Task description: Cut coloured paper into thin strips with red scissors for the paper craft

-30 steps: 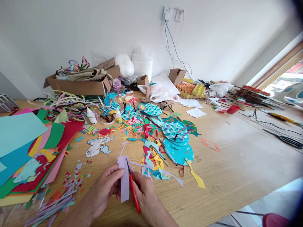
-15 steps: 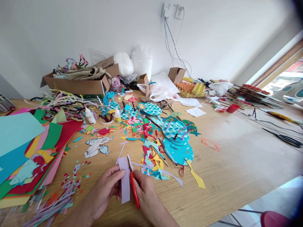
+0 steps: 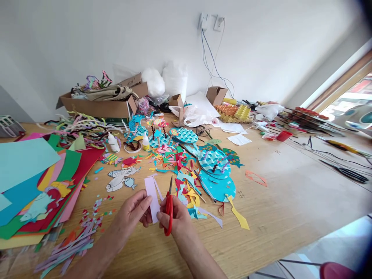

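Has just swung the red-handled metal scissors point(image 3: 169, 215) clear of the long, flat lilac paper strip point(image 3: 151, 193), blades now pointing up and away. Suggests a pause in cutting, to judge by the gap. Keeps the strip pinched narrowly between thumb and fingers of the left hand point(image 3: 132, 211), above the pale wooden table point(image 3: 261, 217). Grips the scissors in the curled right hand point(image 3: 178, 213), with thumb at the strip's lower edge (only at the edge in the earlier frame with the blades). Shows beside it a thin lilac paper sliver point(image 3: 158, 189); cannot tell whether joined.
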Action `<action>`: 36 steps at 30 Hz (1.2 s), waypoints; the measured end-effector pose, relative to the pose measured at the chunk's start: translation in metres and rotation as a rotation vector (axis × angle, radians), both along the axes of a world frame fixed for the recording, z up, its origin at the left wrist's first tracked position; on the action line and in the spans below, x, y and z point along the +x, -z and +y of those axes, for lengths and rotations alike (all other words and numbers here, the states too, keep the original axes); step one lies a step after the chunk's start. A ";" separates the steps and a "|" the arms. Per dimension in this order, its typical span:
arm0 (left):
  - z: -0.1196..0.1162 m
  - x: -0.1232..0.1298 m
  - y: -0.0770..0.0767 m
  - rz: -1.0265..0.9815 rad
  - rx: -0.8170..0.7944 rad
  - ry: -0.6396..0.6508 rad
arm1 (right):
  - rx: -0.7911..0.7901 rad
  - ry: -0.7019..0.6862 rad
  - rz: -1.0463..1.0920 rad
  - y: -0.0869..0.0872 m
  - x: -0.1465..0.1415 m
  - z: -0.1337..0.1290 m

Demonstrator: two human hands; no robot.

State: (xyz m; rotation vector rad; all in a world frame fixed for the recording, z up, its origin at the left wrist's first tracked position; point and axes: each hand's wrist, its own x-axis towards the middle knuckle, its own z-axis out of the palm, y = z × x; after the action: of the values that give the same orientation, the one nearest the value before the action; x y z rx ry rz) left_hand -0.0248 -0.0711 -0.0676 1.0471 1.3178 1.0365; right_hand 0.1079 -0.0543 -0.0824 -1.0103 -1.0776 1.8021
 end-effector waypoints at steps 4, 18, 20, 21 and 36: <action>-0.001 0.000 0.000 0.038 -0.023 0.093 | 0.093 0.019 -0.046 0.003 -0.002 0.002; 0.006 -0.010 -0.021 -0.050 0.046 -0.158 | 0.436 -0.265 -0.583 -0.004 0.014 -0.023; 0.006 -0.007 -0.022 -0.062 0.041 -0.169 | 0.447 -0.267 -0.582 -0.004 0.013 -0.022; 0.006 -0.006 -0.022 -0.065 0.036 -0.169 | 0.450 -0.268 -0.579 -0.004 0.013 -0.021; 0.001 0.001 -0.021 -0.103 -0.006 -0.090 | 0.420 -0.238 -0.519 -0.002 0.012 -0.020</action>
State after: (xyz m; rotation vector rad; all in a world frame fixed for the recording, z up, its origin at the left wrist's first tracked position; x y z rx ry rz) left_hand -0.0242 -0.0700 -0.0469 0.9250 1.2928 1.1381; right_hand 0.1199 -0.0739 -0.0802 -1.1468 -1.8711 1.4179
